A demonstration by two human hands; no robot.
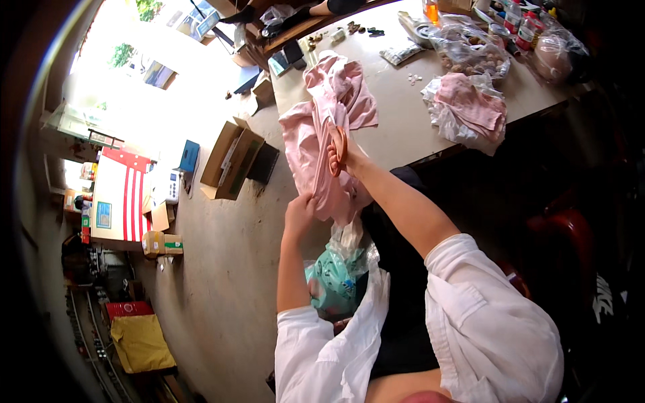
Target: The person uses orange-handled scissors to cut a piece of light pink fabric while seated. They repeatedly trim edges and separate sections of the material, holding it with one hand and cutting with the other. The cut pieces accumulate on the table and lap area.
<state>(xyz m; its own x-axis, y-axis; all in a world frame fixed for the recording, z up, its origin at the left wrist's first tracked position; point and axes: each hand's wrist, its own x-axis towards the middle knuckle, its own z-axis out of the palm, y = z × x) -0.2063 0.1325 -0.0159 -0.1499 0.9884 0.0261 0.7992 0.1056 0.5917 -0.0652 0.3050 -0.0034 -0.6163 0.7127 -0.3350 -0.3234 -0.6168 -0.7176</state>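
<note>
A pink cloth garment [316, 121] lies bunched on the table [410, 121] and hangs over its edge toward me. My right hand [339, 154] is closed on orange-handled scissors [341, 141], held upright over the middle of the cloth; the blades are hard to make out against it. My left hand [302, 205] grips the lower left part of the cloth. Below the hanging cloth sits a teal plastic bag [332, 282] with something pale and crumpled at its top.
Folded pink cloth on plastic [467, 107] lies at right, behind it bagged items [470, 50] and bottles [527, 33]. An open cardboard box [228, 154] is at left, red-striped cardboard [121, 195] farther left. Another person's dark-clad limb [322, 8] shows at top.
</note>
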